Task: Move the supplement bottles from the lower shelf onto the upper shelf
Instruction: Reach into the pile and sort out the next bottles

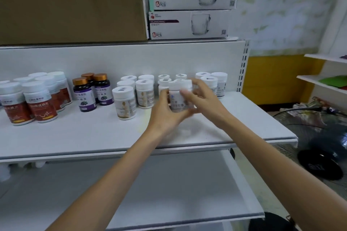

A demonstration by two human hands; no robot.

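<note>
Both hands are together on one white bottle (179, 88) over the upper shelf (90, 133). The left hand (166, 115) cups it underneath and the right hand (205, 100) grips its side. More white-capped bottles (144, 93) stand just behind the fingers.

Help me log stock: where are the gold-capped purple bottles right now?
In the head view, the gold-capped purple bottles stand on the middle shelf, left of centre, between the red-label bottles and the white beige-label bottles.

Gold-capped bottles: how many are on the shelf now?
3 gold-capped bottles, clustered between the red-label bottles and the white-label bottles: one in front, one behind it, one at right. Others could hide behind.
</note>
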